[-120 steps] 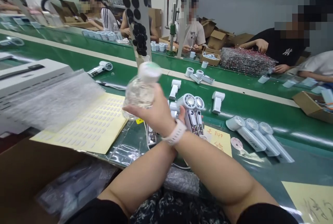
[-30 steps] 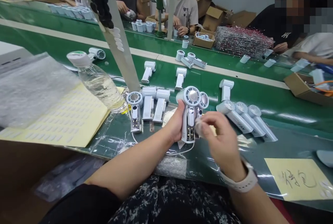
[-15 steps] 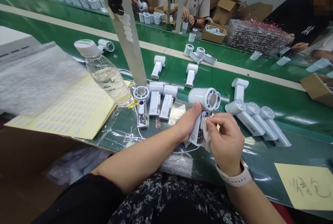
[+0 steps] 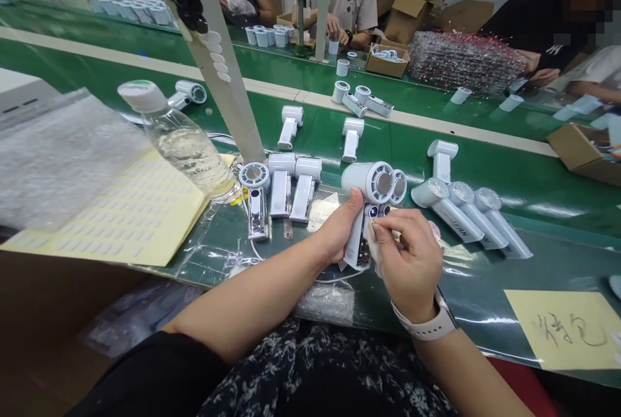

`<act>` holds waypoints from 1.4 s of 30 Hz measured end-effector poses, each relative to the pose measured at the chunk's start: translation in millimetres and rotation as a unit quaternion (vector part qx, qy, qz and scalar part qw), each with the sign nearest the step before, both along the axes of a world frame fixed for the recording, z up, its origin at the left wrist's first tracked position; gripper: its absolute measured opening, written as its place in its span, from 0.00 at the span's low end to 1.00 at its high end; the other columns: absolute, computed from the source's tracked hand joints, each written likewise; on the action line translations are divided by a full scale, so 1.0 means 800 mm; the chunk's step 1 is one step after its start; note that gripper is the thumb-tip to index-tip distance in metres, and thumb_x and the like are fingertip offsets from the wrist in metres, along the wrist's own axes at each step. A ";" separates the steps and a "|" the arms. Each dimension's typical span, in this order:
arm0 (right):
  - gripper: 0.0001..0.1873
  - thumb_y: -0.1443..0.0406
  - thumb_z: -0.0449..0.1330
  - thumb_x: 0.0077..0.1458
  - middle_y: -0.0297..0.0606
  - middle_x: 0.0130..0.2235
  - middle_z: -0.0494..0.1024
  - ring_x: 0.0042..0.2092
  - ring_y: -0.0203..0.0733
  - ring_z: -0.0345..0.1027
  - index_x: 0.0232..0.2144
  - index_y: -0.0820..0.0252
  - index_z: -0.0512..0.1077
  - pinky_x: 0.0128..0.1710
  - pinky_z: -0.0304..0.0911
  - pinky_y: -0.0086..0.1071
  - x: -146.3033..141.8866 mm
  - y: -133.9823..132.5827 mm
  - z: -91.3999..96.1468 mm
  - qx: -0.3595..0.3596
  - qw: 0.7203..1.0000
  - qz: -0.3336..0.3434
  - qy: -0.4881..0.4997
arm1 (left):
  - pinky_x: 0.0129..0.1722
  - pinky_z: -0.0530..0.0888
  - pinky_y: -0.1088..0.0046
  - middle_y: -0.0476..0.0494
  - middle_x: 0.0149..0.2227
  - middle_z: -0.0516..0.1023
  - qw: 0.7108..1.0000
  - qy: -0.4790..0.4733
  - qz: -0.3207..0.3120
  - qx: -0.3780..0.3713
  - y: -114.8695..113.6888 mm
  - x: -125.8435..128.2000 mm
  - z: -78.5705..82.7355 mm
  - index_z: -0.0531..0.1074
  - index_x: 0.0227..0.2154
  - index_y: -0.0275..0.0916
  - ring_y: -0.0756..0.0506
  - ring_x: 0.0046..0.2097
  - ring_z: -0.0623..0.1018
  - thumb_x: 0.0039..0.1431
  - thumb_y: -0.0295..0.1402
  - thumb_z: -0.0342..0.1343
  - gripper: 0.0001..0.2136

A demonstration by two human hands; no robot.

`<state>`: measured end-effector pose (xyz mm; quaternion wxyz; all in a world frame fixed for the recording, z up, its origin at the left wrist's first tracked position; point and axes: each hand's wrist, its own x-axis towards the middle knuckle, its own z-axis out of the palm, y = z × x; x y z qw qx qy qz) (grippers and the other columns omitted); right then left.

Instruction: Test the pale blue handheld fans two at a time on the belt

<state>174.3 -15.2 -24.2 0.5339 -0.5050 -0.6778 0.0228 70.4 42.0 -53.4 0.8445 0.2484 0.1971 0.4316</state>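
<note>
Head view: just below centre, above the green tabletop (image 4: 548, 262), the left hand (image 4: 334, 229) closes around a white handheld fan (image 4: 371, 182), apparently steadying it. The right hand (image 4: 412, 268) pinches a small white scrap (image 4: 373, 252) between its fingers (image 4: 388, 226), pressed against the fan's body. More fans (image 4: 305, 187) lie alongside, seemingly set in rows within easy reach.

On the conveyor belt (image 4: 543, 223), a plastic water bottle (image 4: 187, 145) lies on its side at the left, its base over the edge of a label sheet (image 4: 111, 223), which sits partly under bubble wrap (image 4: 63, 158). To the bottle's right, in front of an upright post (image 4: 228, 87), three handheld fans (image 4: 281, 194) lie side by side, then comes a held fan (image 4: 376, 182) above the belt, then three more fans (image 4: 466, 220) lying in a row. A handwritten note (image 4: 563, 330) lies on the belt at the front right, and a cardboard box (image 4: 43, 313) sits in front of the belt at the left.
</note>
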 end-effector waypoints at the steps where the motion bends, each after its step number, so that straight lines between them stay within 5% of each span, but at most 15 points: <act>1: 0.07 0.72 0.61 0.59 0.36 0.32 0.75 0.35 0.42 0.71 0.33 0.55 0.75 0.27 0.66 0.34 0.000 0.001 -0.001 0.009 1.000 -0.002 -0.001 | 0.50 0.75 0.60 0.33 0.40 0.84 1.000 0.000 0.001 0.000 0.000 0.000 0.000 0.78 0.45 0.34 0.34 0.49 0.80 0.41 0.64 0.62 0.38; 24: 0.11 0.73 0.61 0.60 0.34 0.32 0.75 0.34 0.43 0.72 0.37 0.50 0.77 0.31 0.68 0.38 -0.001 0.002 -0.001 0.061 0.997 -0.008 -0.035 | 0.53 0.73 0.58 0.30 0.43 0.83 0.998 -0.044 -0.042 -0.015 -0.002 -0.002 0.005 0.77 0.48 0.33 0.33 0.51 0.79 0.52 0.63 0.55 0.36; 42: 0.09 0.74 0.61 0.59 0.34 0.32 0.74 0.34 0.40 0.71 0.36 0.54 0.77 0.32 0.66 0.35 -0.004 0.003 -0.006 0.056 0.998 -0.016 -0.027 | 0.53 0.73 0.58 0.31 0.42 0.83 0.998 -0.055 -0.041 -0.008 0.001 -0.001 -0.003 0.76 0.47 0.32 0.34 0.51 0.79 0.50 0.63 0.56 0.36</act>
